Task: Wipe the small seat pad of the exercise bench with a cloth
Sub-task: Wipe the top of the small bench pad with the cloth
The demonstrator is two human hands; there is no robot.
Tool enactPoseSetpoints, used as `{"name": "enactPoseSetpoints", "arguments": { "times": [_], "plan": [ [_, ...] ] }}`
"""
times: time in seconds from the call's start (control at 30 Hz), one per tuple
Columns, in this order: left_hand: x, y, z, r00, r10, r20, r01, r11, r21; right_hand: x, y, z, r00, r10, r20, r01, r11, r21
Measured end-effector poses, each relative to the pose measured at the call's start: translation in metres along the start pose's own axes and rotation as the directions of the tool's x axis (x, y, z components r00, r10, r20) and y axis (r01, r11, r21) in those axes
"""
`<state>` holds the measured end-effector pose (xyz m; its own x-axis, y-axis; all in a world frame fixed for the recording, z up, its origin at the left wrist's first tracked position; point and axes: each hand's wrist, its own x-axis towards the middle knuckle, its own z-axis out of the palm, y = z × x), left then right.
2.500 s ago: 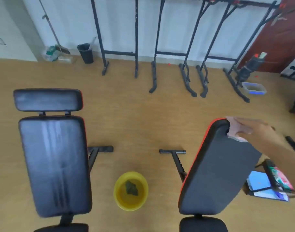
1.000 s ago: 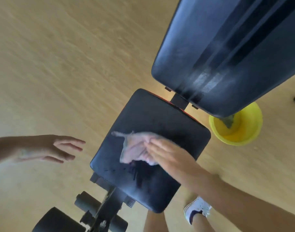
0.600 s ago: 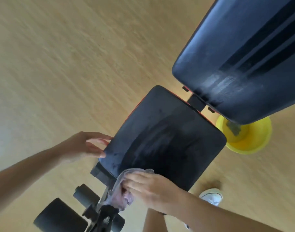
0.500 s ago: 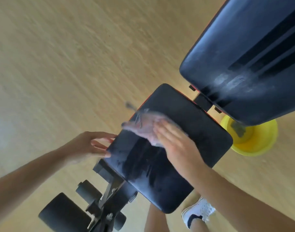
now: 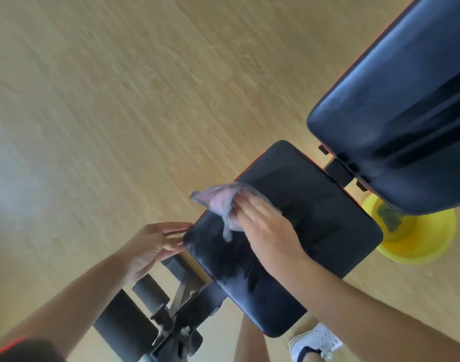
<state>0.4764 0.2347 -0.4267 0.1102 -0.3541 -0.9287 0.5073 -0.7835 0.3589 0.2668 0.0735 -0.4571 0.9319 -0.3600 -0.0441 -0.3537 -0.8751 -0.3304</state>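
The small black seat pad (image 5: 315, 212) with a thin red edge lies at the middle of the view, streaked with damp marks. My right hand (image 5: 268, 231) presses flat on a pale purple-grey cloth (image 5: 221, 202) at the pad's left edge; part of the cloth hangs past that edge. My left hand (image 5: 155, 244) sits at the pad's near-left corner, fingers spread and fingertips touching the rim, holding nothing.
The long black back pad (image 5: 406, 113) rises at the upper right. A yellow bowl (image 5: 417, 239) with a dark rag in it stands on the wooden floor beneath it. Black foam rollers (image 5: 129, 325) and the bench frame sit at the lower left. My white shoe (image 5: 315, 340) is beneath the pad.
My right hand has slid the cloth a little down the pad's left side. My left hand keeps its place at the corner. The view has shifted slightly.
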Motion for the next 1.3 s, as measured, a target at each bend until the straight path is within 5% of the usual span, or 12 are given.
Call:
{"name": "enactPoseSetpoints", "arguments": {
  "times": [0.1, 0.2, 0.3, 0.43, 0.57, 0.67, 0.8, 0.9, 1.0, 1.13, 1.23, 1.3],
  "plan": [
    [0.002, -0.002, 0.004, 0.996, -0.031, -0.078, 0.017, 0.986, -0.168, 0.028, -0.041, 0.015, 0.987, 0.144, 0.067, -0.144, 0.99, -0.011],
    [0.001, 0.001, 0.003, 0.999, 0.004, -0.038, -0.012, 0.98, -0.198, -0.025, -0.076, 0.025, 0.961, -0.196, 0.194, 0.192, 0.98, 0.043],
    [0.001, -0.001, 0.002, 0.998, 0.069, -0.006, -0.068, 0.994, 0.083, -0.069, -0.027, -0.005, 0.871, -0.394, 0.294, 0.374, 0.919, 0.125],
    [0.005, -0.01, 0.002, 0.985, 0.17, -0.007, -0.16, 0.935, 0.318, -0.067, 0.073, -0.04, 0.998, 0.021, 0.053, -0.019, 0.999, -0.025],
    [0.007, -0.014, 0.017, 0.942, 0.3, -0.148, -0.207, 0.87, 0.447, -0.063, 0.025, -0.017, 0.889, 0.448, -0.096, -0.448, 0.894, 0.023],
    [0.008, -0.018, 0.018, 0.924, 0.336, -0.184, -0.209, 0.845, 0.492, -0.122, -0.051, 0.015, 0.987, 0.038, 0.157, -0.036, 0.999, -0.015],
    [0.009, -0.017, 0.019, 0.916, 0.341, -0.209, -0.202, 0.846, 0.494, -0.178, 0.019, -0.014, 0.86, -0.356, 0.365, 0.345, 0.934, 0.098],
    [0.01, -0.018, 0.017, 0.921, 0.33, -0.209, -0.186, 0.84, 0.509, -0.153, 0.106, -0.056, 0.993, 0.046, 0.106, -0.049, 0.998, 0.028],
    [0.012, -0.019, 0.017, 0.916, 0.335, -0.22, -0.19, 0.846, 0.498, -0.118, 0.1, -0.053, 0.847, 0.521, -0.108, -0.52, 0.853, 0.039],
    [0.01, -0.018, 0.018, 0.92, 0.341, -0.192, -0.204, 0.837, 0.508, -0.17, -0.018, 0.005, 0.987, 0.106, 0.12, -0.116, 0.99, 0.082],
    [0.011, -0.019, 0.018, 0.923, 0.338, -0.185, -0.199, 0.829, 0.523, -0.216, -0.03, 0.009, 0.919, -0.297, 0.26, 0.241, 0.944, 0.225],
    [0.011, -0.019, 0.017, 0.918, 0.344, -0.197, -0.195, 0.826, 0.529, -0.212, 0.02, -0.015, 0.886, -0.259, 0.386, 0.216, 0.965, 0.151]
  ]
}}
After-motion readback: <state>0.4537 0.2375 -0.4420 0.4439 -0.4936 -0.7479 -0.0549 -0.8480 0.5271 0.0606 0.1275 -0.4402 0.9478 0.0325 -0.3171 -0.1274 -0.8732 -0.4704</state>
